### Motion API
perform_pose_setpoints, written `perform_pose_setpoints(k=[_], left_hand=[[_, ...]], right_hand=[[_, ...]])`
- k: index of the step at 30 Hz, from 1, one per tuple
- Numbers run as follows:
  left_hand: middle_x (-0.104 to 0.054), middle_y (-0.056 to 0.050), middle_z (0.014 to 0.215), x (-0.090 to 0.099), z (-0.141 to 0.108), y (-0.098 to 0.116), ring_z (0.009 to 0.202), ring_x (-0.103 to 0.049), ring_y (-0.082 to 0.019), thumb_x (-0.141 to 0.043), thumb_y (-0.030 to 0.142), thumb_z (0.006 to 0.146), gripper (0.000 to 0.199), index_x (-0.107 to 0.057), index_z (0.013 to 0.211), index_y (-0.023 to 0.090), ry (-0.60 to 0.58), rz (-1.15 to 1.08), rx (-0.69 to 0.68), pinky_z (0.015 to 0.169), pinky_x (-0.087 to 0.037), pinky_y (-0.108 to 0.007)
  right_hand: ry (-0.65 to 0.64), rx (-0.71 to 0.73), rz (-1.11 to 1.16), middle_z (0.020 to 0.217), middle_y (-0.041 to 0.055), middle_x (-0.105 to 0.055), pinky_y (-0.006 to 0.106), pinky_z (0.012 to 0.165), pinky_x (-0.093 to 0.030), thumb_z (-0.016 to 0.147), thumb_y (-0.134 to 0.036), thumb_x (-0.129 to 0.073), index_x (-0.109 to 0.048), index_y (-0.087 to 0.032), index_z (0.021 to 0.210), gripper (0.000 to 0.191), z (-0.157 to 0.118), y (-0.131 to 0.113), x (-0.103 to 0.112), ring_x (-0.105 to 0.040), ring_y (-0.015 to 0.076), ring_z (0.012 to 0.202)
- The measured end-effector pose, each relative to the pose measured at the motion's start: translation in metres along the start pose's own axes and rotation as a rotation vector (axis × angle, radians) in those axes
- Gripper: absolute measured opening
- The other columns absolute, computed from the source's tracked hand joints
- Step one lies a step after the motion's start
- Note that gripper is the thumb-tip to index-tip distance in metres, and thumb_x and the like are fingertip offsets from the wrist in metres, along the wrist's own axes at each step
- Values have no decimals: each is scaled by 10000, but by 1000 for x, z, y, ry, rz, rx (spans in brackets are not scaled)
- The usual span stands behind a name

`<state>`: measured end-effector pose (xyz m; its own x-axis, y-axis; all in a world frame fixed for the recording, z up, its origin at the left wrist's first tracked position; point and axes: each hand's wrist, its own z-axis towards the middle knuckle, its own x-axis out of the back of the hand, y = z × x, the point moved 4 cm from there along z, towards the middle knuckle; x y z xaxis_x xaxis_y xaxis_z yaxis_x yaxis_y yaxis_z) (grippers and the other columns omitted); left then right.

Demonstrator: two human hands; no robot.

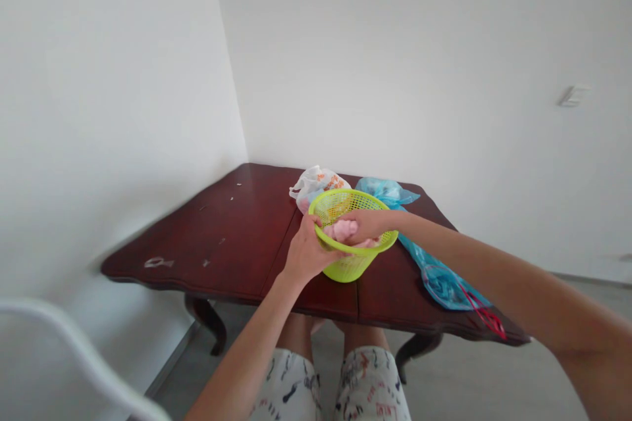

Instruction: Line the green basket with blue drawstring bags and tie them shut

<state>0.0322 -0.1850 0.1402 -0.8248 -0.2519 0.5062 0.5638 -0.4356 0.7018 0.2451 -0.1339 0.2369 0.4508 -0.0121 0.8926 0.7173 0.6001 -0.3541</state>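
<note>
While I watch through the head camera from my remote station, a corner of white walls frames a dark mahogany table point(197, 237), with a white chair back point(64, 342) at lower left. On the tabletop, a white plastic bag with orange print point(316, 183) lies behind a lime-green plastic mesh basket point(351, 270), and a blue plastic bag point(444, 279) stretches away to its right. The basket sits over the table's middle, tilted toward me; I cannot tell whether its base touches the wood. It should be light and thin-walled, so I would take it by the rim. Inside is a pink bundle point(340, 230) that looks soft, though its material is unclear, so I would grip it gently. The left hand point(309, 253) has its fingers curled firmly over the near rim. The right hand point(368, 225) reaches in, fingers closed together on the bundle.
</note>
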Motion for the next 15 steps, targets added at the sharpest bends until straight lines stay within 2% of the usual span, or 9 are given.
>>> perform_pose_setpoints(k=[1, 3, 5, 7, 8, 10, 12, 13, 15], left_hand=[[-725, -120, 1283, 3, 0, 0, 1180, -809, -416, -1111, 748, 682, 988, -510, 1305, 272, 4, 16, -1, 956, -633, -512], [-716, -90, 1248, 10, 0, -1, 1129, -800, -382, -1083, 742, 720, 928, -503, 1278, 279, -8, 35, -9, 901, -608, -471], [-714, -64, 1211, 16, 1, -1, 1074, -785, -346, -1048, 724, 771, 853, -496, 1249, 284, -32, 27, -24, 865, -576, -434], [-720, -46, 1174, 19, 1, -1, 1028, -772, -319, -1034, 688, 792, 800, -490, 1219, 287, -72, 0, -39, 842, -548, -406], [-724, -36, 1151, 20, 2, -1, 1008, -770, -311, -1041, 667, 786, 791, -489, 1207, 289, -96, -14, -44, 833, -538, -395], [-738, -21, 1116, 20, 1, 0, 988, -774, -307, -1081, 621, 737, 813, -497, 1198, 294, -139, -39, -61, 825, -534, -385], [-757, -21, 1128, 19, 0, 2, 996, -788, -307, -1106, 584, 706, 830, -511, 1208, 298, -170, -71, -81, 837, -549, -387], [-765, -24, 1140, 18, -2, 3, 1004, -795, -304, -1103, 571, 713, 816, -516, 1211, 299, -180, -91, -90, 846, -558, -388], [-762, -22, 1134, 20, -4, 5, 994, -796, -292, -1079, 563, 745, 768, -515, 1195, 298, -179, -108, -92, 847, -564, -384]], right_hand=[[-125, 55, -67, 799, -60, -804, 235, 692, -574, 702, -340, -1091, -886, -224, 977, 362, 0, 4, 0, -708, 144, 694], [-328, 150, -218, 914, -13, -840, 267, 745, -579, 772, -259, -1029, -907, -259, 1027, 283, 1, 11, 0, -762, 192, 791], [-391, 193, -341, 1126, 59, -859, 348, 874, -605, 862, -184, -944, -908, -277, 1168, 321, 3, 18, 1, -813, 277, 999], [-410, 272, -483, 1374, 125, -814, 454, 1026, -606, 909, -121, -894, -855, -282, 1388, 507, 5, 19, 0, -785, 359, 1239], [-408, 356, -580, 1462, 150, -778, 497, 1068, -600, 930, -104, -881, -805, -285, 1491, 594, 5, 18, -1, -754, 381, 1311], [-356, 603, -783, 1590, 173, -711, 522, 1053, -611, 1004, -104, -837, -691, -320, 1649, 696, 3, 11, -7, -714, 385, 1355], [-267, 848, -899, 1664, 161, -668, 494, 979, -627, 1100, -129, -744, -606, -389, 1725, 690, -1, 2, -16, -703, 363, 1337], [-241, 916, -895, 1684, 145, -656, 486, 971, -626, 1128, -133, -707, -582, -427, 1741, 690, -2, -1, -21, -696, 354, 1346], [-268, 912, -822, 1688, 115, -657, 496, 1031, -615, 1147, -135, -679, -588, -467, 1729, 676, 0, -2, -30, -672, 343, 1406]])
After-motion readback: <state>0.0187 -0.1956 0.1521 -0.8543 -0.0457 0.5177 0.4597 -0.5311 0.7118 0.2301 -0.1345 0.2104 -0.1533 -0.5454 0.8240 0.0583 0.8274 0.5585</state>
